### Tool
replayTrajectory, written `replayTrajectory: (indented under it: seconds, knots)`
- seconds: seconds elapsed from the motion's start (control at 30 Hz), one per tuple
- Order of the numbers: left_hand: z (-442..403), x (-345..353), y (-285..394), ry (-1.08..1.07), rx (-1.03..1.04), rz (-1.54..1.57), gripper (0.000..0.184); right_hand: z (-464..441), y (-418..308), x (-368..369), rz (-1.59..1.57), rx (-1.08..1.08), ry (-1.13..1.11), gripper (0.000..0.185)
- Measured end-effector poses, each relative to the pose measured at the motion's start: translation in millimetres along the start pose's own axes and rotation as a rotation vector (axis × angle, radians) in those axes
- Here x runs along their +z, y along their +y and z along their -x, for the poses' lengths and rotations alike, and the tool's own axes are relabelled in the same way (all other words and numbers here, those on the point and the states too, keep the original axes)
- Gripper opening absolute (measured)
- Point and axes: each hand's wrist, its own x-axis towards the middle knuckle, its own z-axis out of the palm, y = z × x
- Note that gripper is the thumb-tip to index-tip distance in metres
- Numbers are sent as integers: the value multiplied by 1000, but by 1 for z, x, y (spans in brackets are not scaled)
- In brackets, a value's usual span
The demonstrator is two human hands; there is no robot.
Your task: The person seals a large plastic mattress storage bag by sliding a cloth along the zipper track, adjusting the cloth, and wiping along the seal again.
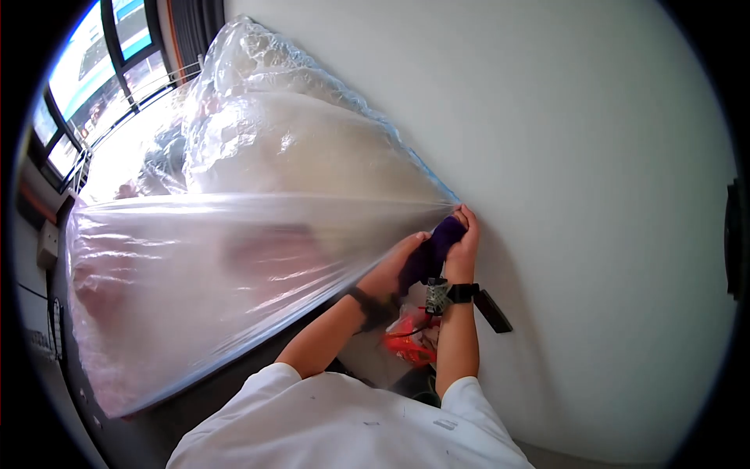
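A clear plastic sheet [195, 258] with a blue edge is drawn tight into folds that meet at my right hand [466, 238]. The fingers of that hand are closed at the sheet's corner, near the wall. A dark purple cloth [432, 252] is bunched between my two hands, against the right palm. My left hand [404, 254] is closed around the cloth's left side, its fingers partly hidden. Under the plastic, a pale bulky mass and a blurred reddish shape show through.
A plain pale wall [594, 195] rises close on the right. Below my forearms lies a red and clear plastic bag [414, 338]. Behind the sheet are a metal rail [168, 80], a window [86, 70] and a dark curtain [197, 27]. A white box [48, 244] sits at the far left.
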Motion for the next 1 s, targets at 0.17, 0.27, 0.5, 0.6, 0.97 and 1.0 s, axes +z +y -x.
replayTrajectory:
  seconds: [0.17, 0.27, 0.5, 0.6, 0.97, 1.0]
  knots:
    - [-20, -18, -2, 65, -56, -17, 35, -28, 36, -37, -248, 343, 80, 11]
    - [-19, -30, -2, 82, -137, -68, 38, -37, 60, -59, -218, 428, 129, 10]
    - [7, -23, 4, 244, -57, -342, 45, 6, 52, -36, 532, 150, -17, 29]
    - [1, -27, -10, 208, 79, -254, 38, 6, 51, -53, 1291, -159, -264, 47]
    - [71, -150, -27, 555, 44, 778, 23, -32, 124, -64, 975, 167, -8, 40]
    - [85, -145, -19, 638, -4, 847, 17, -33, 120, -64, 1026, 201, -54, 41]
